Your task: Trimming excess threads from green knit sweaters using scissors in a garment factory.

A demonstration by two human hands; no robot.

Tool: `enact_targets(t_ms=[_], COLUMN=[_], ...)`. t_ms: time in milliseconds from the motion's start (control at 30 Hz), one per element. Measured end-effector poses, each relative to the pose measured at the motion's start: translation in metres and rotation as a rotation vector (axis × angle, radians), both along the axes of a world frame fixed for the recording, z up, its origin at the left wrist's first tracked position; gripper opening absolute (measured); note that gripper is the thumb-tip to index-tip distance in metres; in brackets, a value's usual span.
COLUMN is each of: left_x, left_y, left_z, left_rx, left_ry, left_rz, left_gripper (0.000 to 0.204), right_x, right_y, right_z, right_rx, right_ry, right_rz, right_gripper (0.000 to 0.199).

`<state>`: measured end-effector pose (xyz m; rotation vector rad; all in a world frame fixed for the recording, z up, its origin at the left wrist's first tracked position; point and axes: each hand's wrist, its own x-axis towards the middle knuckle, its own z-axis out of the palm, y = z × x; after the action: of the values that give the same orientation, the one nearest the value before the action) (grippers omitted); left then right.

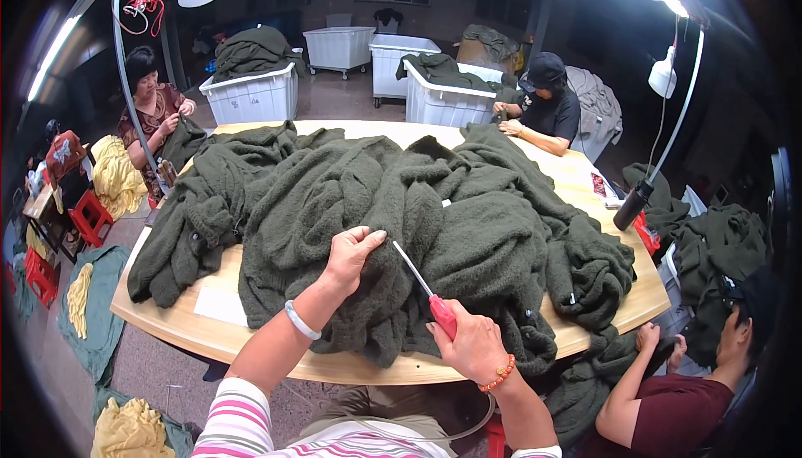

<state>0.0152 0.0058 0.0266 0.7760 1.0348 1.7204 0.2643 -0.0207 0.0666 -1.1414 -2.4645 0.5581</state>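
**Dark green fleece pinched under a red-handled tool**

Dark olive fleece fills most of what I see: a thick, nubbly heap of garments (401, 207) lies across the pale wooden table (209, 333), folds bunched and sleeves trailing toward the near edge. My left hand (351, 256) sits on top of the pile, just in front of me, with thumb and fingers pressed together on a small tuft of the pile fabric, lifting it slightly. A pale bangle (302, 321) circles that wrist. My right hand (474, 345) is wrapped tight around the red handle of a slim tool (424, 287); its thin, straight metal shaft runs up and left, and the tip ends just beside the pinched tuft. I cannot tell whether the tip touches the fabric. A beaded orange bracelet (499, 374) shows on that wrist.

A white slip of paper (220, 304) lies flat on the table to the left of the heap. Round the table, three other people handle the same dark fabric: one at the far left (154, 107), one at the far right in a dark cap (543, 103), one at the near right in a maroon shirt (668, 412). White plastic bins (255, 94) with more green cloth stand behind the table.
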Motion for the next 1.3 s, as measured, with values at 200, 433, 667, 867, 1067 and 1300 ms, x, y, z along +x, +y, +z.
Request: enact_targets(t_ms=[200,433,667,867,1067,1300], left_x=[0.001,0.005,-0.007,-0.011,-0.006,-0.009], left_y=[-0.002,-0.008,-0.004,-0.003,-0.012,-0.012], left_z=[-0.006,-0.003,-0.018,-0.030,-0.025,-0.036], left_rx=[0.045,-0.033,0.020,0.101,0.120,0.148], left_ry=[0.132,0.149,-0.068,0.094,0.280,0.241], left_rz=[0.017,0.022,-0.049,0.004,-0.070,-0.093], left_gripper=[0.010,0.017,0.014,0.019,0.017,0.005], right_x=[-0.002,-0.003,-0.001,0.001,0.000,0.004], right_y=[-0.003,-0.004,-0.010,-0.015,-0.016,-0.014], right_z=[0.002,0.002,0.005,0.011,0.011,0.009], right_rx=[0.007,-0.007,-0.003,0.003,-0.008,0.028], right_ry=[-0.040,-0.075,-0.107,-0.082,-0.120,-0.104], right_rz=[0.006,0.000,-0.004,-0.008,-0.009,-0.010], right_gripper=[0.033,0.033,0.033,0.033,0.033,0.032])
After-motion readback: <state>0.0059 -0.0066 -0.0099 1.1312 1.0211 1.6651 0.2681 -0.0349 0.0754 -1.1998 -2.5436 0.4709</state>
